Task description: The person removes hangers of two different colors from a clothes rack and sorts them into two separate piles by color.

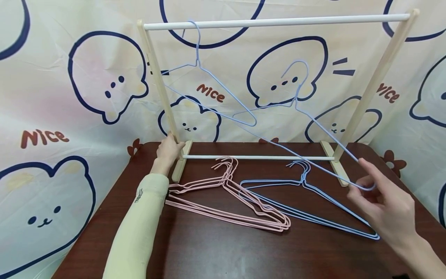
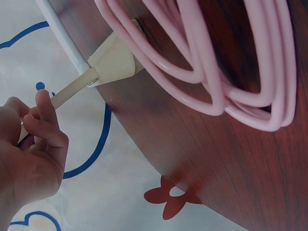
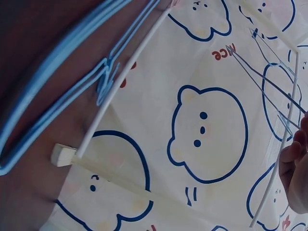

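My right hand pinches the lower right corner of a blue clothes hanger, raised in front of the rack with its hook below the top bar. My left hand grips the left post of the wooden rack near its foot; the left wrist view shows its fingers curled round that post. Another blue hanger hangs by its hook from the white top bar, near the left end. On the table, pink hangers and blue hangers lie stacked.
The dark brown table carries the rack. A white lower bar joins the rack's feet, just behind the hooks of the stacked hangers. A cloth printed with cartoon bears surrounds the table at the back and sides.
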The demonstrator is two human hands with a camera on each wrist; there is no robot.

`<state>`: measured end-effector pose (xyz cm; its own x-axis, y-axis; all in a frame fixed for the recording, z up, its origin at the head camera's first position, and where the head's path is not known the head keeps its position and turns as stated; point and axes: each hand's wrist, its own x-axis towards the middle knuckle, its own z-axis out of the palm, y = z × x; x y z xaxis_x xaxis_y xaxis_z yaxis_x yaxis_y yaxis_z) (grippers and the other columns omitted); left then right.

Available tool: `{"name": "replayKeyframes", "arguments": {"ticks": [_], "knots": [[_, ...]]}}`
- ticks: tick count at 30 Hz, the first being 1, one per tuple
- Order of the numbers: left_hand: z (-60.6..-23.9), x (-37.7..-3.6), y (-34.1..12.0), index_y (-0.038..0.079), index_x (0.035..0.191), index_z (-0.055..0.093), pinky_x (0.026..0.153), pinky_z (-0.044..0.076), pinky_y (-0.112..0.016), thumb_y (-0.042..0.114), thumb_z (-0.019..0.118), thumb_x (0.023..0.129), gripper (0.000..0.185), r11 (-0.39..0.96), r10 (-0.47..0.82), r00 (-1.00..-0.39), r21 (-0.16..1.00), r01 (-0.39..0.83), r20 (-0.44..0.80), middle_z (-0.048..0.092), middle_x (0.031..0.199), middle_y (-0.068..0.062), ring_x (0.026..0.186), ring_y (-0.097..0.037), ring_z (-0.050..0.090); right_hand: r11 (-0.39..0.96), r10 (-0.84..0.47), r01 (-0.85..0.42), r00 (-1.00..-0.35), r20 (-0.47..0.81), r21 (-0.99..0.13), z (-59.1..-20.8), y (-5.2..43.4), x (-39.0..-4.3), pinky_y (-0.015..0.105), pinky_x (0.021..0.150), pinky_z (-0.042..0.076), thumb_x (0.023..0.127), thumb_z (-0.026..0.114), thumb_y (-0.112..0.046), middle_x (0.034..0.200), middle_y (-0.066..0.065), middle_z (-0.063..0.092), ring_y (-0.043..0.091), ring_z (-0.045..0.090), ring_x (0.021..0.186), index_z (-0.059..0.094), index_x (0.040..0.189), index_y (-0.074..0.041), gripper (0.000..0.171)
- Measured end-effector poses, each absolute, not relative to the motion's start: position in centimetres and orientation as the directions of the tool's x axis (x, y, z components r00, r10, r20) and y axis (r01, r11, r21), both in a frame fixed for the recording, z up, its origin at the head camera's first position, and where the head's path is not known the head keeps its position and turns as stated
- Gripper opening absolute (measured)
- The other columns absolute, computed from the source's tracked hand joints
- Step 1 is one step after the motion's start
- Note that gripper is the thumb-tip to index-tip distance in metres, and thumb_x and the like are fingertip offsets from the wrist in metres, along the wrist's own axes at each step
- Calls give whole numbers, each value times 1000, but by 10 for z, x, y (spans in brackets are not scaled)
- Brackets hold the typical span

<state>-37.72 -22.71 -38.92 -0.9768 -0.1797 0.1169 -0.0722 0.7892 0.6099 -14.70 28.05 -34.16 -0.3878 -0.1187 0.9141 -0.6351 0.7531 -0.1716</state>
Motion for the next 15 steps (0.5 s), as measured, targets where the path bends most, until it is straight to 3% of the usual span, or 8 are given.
{"name": "replayKeyframes", "arguments": {"ticks": [5, 9, 15], "knots": [[-389, -377, -227, 3, 125, 46, 68, 54, -40, 28, 56, 98, 38, 791, -179, -977, 608, -72, 117, 67, 105, -22, 66, -25, 68, 779, -112, -587, -478, 871, -222, -348, 288, -133, 6, 52, 31, 91, 55, -55, 72, 0, 58, -12, 37, 61, 64, 125, 7, 71], [-389, -376, -227, 3, 127, 46, 71, 54, -42, 29, 55, 98, 39, 790, -179, -977, 608, -72, 116, 67, 106, -22, 67, -26, 68, 794, -93, -549, -533, 841, -260, -353, 291, -122, 6, 52, 30, 91, 54, -58, 78, -17, 55, -13, 37, 63, 64, 126, 5, 72], [-389, -376, -228, 3, 127, 46, 71, 53, -43, 29, 55, 99, 39, 790, -172, -978, 609, -67, 116, 67, 106, -22, 64, -23, 67, 815, -95, -505, -602, 793, -285, -360, 295, -107, 5, 50, 29, 92, 51, -58, 79, -20, 51, -14, 34, 60, 62, 131, 3, 73]]}}
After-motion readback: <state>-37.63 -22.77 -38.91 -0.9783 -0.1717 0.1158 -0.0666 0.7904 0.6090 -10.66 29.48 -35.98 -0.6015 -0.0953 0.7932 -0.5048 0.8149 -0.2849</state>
